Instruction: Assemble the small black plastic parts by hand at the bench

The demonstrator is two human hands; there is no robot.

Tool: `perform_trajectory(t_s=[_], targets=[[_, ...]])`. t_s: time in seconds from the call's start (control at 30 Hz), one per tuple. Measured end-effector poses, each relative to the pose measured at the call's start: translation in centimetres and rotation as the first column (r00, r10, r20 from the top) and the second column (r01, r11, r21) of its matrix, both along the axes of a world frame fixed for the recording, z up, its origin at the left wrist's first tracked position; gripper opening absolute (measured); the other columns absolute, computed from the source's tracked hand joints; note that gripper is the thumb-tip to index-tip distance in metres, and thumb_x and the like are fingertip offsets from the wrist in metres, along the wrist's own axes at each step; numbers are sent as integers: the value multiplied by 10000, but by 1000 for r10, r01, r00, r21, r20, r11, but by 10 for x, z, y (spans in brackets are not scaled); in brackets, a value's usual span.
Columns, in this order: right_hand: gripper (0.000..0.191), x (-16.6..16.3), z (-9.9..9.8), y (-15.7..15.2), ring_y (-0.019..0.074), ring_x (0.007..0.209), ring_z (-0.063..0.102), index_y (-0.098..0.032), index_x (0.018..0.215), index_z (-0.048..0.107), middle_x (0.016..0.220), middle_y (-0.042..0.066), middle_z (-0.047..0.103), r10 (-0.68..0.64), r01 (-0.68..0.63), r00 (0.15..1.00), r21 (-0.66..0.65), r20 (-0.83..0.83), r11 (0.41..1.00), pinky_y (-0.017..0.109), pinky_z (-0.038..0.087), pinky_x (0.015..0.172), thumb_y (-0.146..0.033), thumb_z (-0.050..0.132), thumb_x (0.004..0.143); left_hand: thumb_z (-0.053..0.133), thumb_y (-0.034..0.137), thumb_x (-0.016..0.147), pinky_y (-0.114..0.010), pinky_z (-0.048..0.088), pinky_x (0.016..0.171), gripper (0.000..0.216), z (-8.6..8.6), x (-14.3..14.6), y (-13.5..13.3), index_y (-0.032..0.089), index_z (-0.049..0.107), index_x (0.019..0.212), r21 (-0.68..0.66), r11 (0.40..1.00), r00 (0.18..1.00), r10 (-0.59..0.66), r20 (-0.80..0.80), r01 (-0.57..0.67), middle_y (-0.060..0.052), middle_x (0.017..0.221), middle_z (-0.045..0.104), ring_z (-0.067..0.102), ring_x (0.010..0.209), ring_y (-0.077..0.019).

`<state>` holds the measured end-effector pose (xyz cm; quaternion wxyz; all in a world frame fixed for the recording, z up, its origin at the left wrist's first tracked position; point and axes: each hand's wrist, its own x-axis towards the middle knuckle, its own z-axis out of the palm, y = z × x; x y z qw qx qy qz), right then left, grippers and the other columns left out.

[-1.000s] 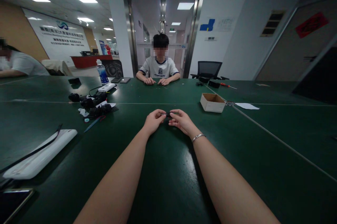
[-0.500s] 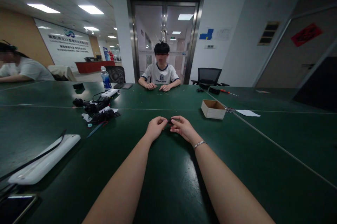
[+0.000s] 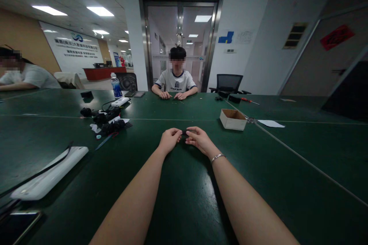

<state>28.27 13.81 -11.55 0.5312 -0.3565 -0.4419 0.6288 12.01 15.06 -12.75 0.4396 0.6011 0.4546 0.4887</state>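
Piece (image 3: 184, 133), dark | between left grip (image 3: 170, 139) and right grip (image 3: 200, 140) | both pinched on it

left hand (image 3: 170, 140): pinches dark piece (image 3: 184, 133), left end | right hand (image 3: 200, 140): fingers on its right end | table (image 3: 184, 199): green, beneath both | box (image 3: 232, 124): open-topped, near paper (image 3: 271, 124) | bottle (image 3: 116, 87): upright, far left | person (image 3: 176, 82): seated opposite

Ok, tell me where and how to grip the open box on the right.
Probably pinch the near wall of the box from above with the right hand, thumb outside, fingers inside: it stands upright, open-topped, rim exposed. That hand now holds a small dark piece.
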Motion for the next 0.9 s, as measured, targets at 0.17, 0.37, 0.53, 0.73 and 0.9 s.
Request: perform_trajectory(t_s=[0.17, 0.37, 0.53, 0.73, 0.9], targets=[[301, 0, 0, 0, 128, 565, 629, -152, 941, 561, 702, -4, 601, 13, -13, 1000, 17, 5, 1000, 269, 589, 568, -124, 760, 717, 591, 292, 809, -208, 435, 531, 201, 2, 2, 2, 104, 660, 831, -46, 999, 999, 13, 32, -12, -24, 648, 604, 537, 558, -97], [289, 0, 1, 0, 125, 560, 624, -150, 927, 571, 693, -3, 598, -8, 8, 1000, 4, -18, 1000, 282, 595, 581, -116, 765, 715, 651, 325, 770, -204, 448, 535, 227, 3, 3, 3, 105, 663, 827, -65, 998, 998, 5, 69, 0, -31, 660, 618, 553, 575, -99], [242, 0, 1, -2, 113, 542, 616, -148, 920, 577, 705, 0, 605, -25, 25, 999, -12, -41, 1000, 267, 595, 565, -120, 744, 747, 730, 359, 699, -249, 493, 636, 318, 5, 2, -1, 112, 657, 886, -50, 995, 987, -76, 141, 84, -54, 739, 653, 608, 681, -133], [195, -1, 3, -1, 107, 507, 606, -139, 884, 564, 694, 22, 628, -35, 34, 999, -43, -7, 998, 259, 597, 553, -173, 732, 790, 752, 310, 671, -288, 503, 706, 342, 6, 0, -4, 135, 637, 942, 21, 993, 983, -114, 142, 112, -62, 826, 665, 633, 782, -164], [181, -1, 5, -2, 123, 509, 617, -125, 872, 549, 633, 41, 628, -28, 30, 999, -59, 28, 998, 243, 587, 527, -221, 698, 837, 720, 255, 687, -285, 500, 717, 284, 7, 0, -5, 135, 645, 933, 56, 994, 987, -105, 120, 99, -65, 842, 668, 635, 795, -167]])
